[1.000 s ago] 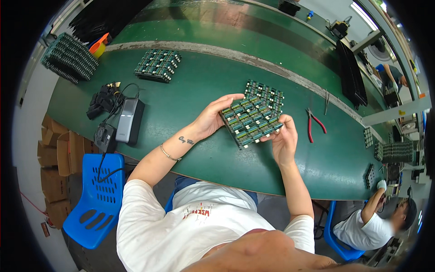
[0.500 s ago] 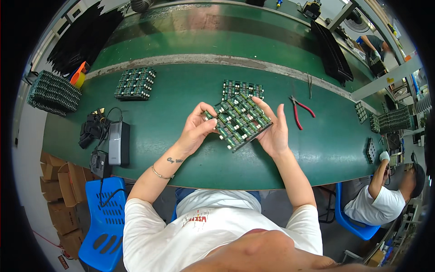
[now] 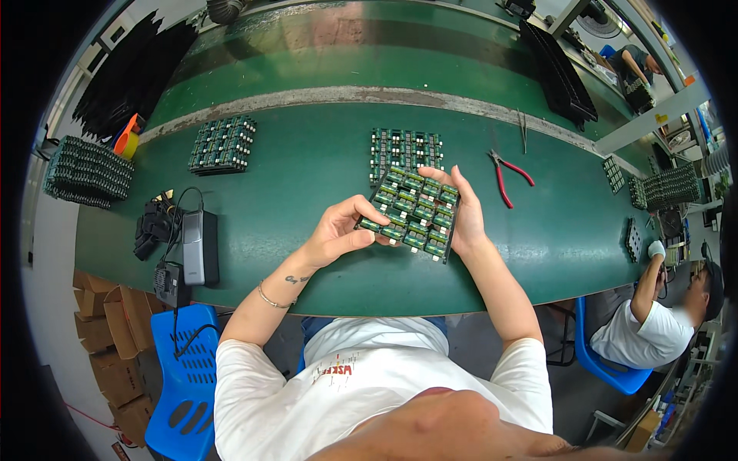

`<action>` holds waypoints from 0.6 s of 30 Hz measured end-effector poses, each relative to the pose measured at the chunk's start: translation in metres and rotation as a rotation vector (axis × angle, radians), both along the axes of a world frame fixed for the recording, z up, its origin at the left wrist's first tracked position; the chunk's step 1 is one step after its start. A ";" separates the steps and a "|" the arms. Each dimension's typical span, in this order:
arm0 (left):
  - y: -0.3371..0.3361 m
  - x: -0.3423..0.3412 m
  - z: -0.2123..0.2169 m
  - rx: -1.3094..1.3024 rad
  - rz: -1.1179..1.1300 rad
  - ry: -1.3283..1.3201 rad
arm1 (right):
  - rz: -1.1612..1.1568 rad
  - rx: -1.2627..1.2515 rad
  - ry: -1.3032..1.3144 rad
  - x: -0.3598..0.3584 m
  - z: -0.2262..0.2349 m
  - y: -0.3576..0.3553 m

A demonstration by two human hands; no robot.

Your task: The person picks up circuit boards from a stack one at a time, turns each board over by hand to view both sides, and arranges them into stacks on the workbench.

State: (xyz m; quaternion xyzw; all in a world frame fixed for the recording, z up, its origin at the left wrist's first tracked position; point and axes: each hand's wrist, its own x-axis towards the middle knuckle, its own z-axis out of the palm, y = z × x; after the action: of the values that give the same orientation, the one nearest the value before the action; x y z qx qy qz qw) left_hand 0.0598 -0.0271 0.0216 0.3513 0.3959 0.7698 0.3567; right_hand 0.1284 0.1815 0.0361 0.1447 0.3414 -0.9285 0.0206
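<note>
Both hands hold one panel of small green circuit boards (image 3: 415,215) just above the green table (image 3: 307,184), near the middle of the view and tilted a little to the right. The left hand (image 3: 342,230) grips the panel's lower left corner, thumb on top and fingers curled under the edge. The right hand (image 3: 465,215) is closed around the panel's right edge, its fingers reaching up along the far side and its palm at the lower right corner.

At twelve o'clock from the held panel, just beyond it, a second panel of boards (image 3: 406,150) lies flat on the table. At two o'clock lie red-handled pliers (image 3: 507,175), with thin tweezers (image 3: 523,129) a bit farther out. At ten o'clock, well apart, sits a stack of board panels (image 3: 223,144), and farther left another, larger stack (image 3: 86,170) near the table's end, beside an orange and yellow tape roll (image 3: 127,138). At nine o'clock a grey power brick (image 3: 201,246) lies with black cables (image 3: 154,227). At four o'clock another person in a white shirt (image 3: 653,338) sits on a blue chair (image 3: 607,369). A second blue chair (image 3: 184,376) stands at seven o'clock, with cardboard boxes (image 3: 104,330) beside it.
</note>
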 end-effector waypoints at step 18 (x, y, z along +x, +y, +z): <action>0.001 0.002 0.001 0.020 -0.049 0.039 | 0.043 -0.018 -0.073 -0.002 -0.009 -0.001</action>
State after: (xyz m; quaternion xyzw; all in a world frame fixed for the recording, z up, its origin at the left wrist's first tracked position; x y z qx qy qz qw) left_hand 0.0616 -0.0263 0.0225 0.3793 0.3863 0.7578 0.3642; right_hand 0.1261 0.1803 0.0275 0.1708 0.3351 -0.9250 0.0541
